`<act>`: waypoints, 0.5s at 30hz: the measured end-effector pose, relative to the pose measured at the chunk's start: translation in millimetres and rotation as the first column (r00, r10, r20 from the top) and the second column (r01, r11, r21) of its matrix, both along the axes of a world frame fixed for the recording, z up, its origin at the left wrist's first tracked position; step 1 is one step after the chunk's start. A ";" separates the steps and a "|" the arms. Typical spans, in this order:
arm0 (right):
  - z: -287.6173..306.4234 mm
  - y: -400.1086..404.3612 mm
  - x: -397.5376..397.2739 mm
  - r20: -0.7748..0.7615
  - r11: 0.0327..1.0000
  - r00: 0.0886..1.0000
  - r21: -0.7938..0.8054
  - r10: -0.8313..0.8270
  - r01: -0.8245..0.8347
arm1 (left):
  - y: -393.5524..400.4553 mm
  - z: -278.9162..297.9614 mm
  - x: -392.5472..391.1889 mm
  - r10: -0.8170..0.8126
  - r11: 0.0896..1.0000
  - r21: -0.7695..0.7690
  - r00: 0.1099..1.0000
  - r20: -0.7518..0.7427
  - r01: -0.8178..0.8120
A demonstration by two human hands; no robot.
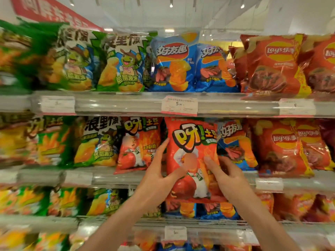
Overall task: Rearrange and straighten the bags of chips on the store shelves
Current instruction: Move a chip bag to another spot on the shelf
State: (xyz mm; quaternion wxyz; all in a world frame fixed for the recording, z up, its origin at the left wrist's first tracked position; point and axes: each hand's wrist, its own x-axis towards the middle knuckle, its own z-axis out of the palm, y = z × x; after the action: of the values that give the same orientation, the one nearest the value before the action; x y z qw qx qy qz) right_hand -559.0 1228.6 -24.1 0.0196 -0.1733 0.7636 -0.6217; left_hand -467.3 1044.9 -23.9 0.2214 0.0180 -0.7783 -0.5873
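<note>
Before the middle shelf point(116, 177), the left hand point(159, 171) and right hand point(226, 176) hold the orange chip bag point(192, 151) by its two sides, probably to set it upright beside its twin bag point(139, 144) at left.

Two bare forearms, left hand point(157, 175), right hand point(228, 175), no sleeves
</note>
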 end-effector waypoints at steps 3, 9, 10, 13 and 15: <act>0.9 -39.3 19.7 0.047 0.999 0.998 -0.006 0.048 -0.048 | -38.9 -3.2 28.0 0.066 0.998 -0.014 0.998 0.012 -0.065; 2.6 -137.7 78.1 0.088 0.983 0.984 0.085 0.158 -0.165 | -134.3 -1.8 100.4 0.062 0.998 0.036 0.998 -0.033 -0.061; 3.6 -156.8 90.7 0.086 0.978 0.980 0.095 0.180 -0.188 | -152.1 -1.6 115.2 0.076 0.997 0.032 0.997 -0.033 -0.075; 6.8 -217.9 131.1 0.062 0.963 0.969 0.117 0.239 -0.244 | -207.9 -3.8 164.9 0.146 0.989 0.005 0.989 -0.027 -0.146; 5.6 -258.5 156.6 0.050 0.949 0.957 0.121 0.286 -0.290 | -244.5 -6.3 198.9 0.207 0.978 -0.009 0.978 -0.016 -0.207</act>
State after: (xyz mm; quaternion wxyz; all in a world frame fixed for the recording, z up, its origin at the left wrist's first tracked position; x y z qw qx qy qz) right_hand -402.4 970.1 -18.5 0.1334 -0.2714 0.7677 -0.5650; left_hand -268.5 800.4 -30.2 0.2872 0.0933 -0.7736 -0.5570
